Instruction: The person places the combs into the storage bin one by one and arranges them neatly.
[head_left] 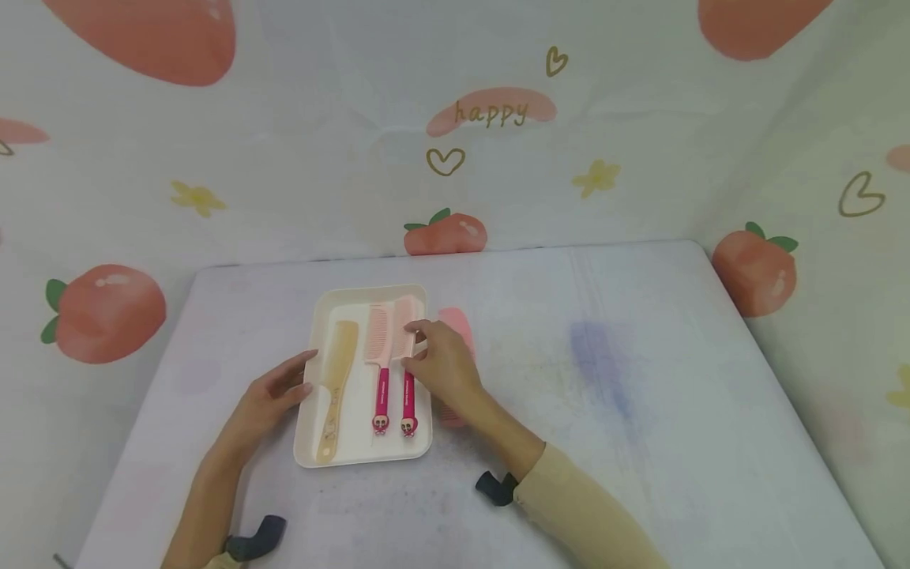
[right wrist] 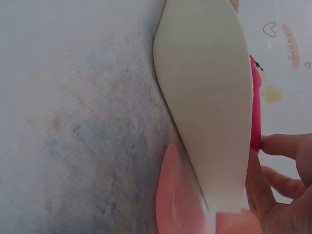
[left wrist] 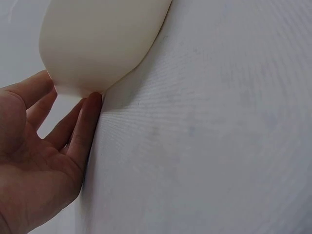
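Observation:
A white tray (head_left: pixel 362 452) holds a tan comb (head_left: pixel 340 356) at its left and a pink comb with a magenta handle (head_left: pixel 382 395) in the middle. My right hand (head_left: pixel 448 363) pinches a second such comb (head_left: pixel 408 395) near its neck, over the tray's right side. That comb's magenta handle (right wrist: pixel 256 112) shows above the rim in the right wrist view. My left hand (head_left: pixel 266 403) touches the tray's left side, fingers extended; in the left wrist view its fingertips meet the outer wall (left wrist: pixel 97 53).
Another pink comb (head_left: pixel 456 320) lies on the table right of the tray, partly hidden under my right hand and wrist. The table (head_left: pixel 640 427) extends to the right. A white cloth (head_left: pixel 320 158) printed with peaches hangs behind it.

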